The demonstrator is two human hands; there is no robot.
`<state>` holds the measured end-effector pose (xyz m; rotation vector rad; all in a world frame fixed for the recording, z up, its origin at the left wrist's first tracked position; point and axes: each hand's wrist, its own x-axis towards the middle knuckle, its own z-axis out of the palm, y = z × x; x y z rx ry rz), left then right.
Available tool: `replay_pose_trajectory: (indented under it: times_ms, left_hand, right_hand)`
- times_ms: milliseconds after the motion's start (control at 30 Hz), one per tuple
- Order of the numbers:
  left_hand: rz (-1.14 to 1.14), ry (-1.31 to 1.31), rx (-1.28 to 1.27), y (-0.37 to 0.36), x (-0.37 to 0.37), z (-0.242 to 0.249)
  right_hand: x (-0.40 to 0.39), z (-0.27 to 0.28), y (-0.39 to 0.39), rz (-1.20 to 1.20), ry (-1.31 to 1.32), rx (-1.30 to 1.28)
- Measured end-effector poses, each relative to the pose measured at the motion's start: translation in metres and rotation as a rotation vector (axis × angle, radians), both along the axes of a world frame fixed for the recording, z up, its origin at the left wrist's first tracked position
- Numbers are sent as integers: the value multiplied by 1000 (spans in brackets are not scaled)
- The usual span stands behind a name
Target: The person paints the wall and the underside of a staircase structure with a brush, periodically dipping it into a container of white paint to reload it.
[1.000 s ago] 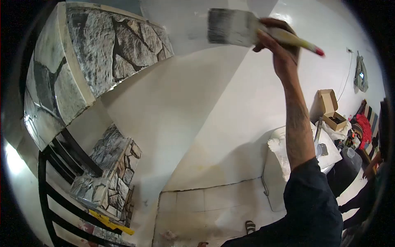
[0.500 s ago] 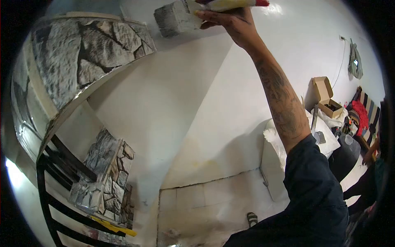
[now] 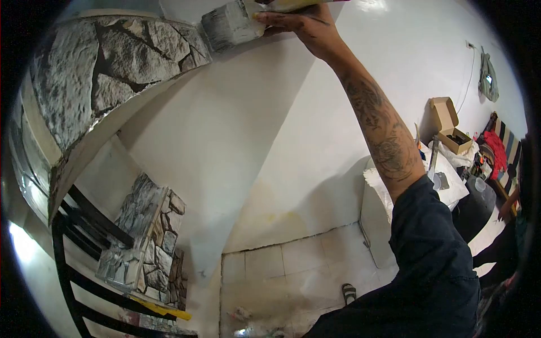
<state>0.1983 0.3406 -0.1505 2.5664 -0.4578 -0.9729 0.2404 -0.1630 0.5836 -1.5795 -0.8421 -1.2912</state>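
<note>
At the top of the head view, my right hand [image 3: 310,29] is closed around a wide paintbrush [image 3: 230,25]. Grey-white paint coats the brush's bristles, and its handle runs off past the upper edge. The bristle end meets the right end of a curved band with a grey stone pattern [image 3: 129,56], close to the white wall [image 3: 253,107]. My right arm stretches up from a dark sleeve. My left hand is out of view.
Black railing bars [image 3: 84,281] and a lower stone-patterned step [image 3: 158,248] stand at the lower left. On the right are a white-topped unit [image 3: 380,219], an open cardboard box [image 3: 451,127] and a bag [image 3: 487,79] on the wall. Another person's arm [image 3: 509,205] shows at the right edge.
My right hand has shifted left and slightly up with the paintbrush, bringing the bristles from beside the stone-patterned band to its right end. The view has moved slightly.
</note>
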Motion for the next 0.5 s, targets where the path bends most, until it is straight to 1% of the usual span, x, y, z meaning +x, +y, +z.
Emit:
replay_pose_trajectory:
  times_ms: [33,133,333,433,500]
  left_hand:
    - [1,2,1,0,0,0]
    - [6,6,3,3,2,-1]
    - [7,12,6,7,2,-3]
    - [8,18,10,9,1,-3]
    - [9,21,10,10,0,-3]
  right_hand:
    - [-2,0,2,-27,11,7]
    - [0,-1,1,41,16,-4]
    - [-2,-3,5,-12,16,2]
    - [-1,-5,4,15,-27,-54]
    - [-1,-1,-4,-54,-114,-141]
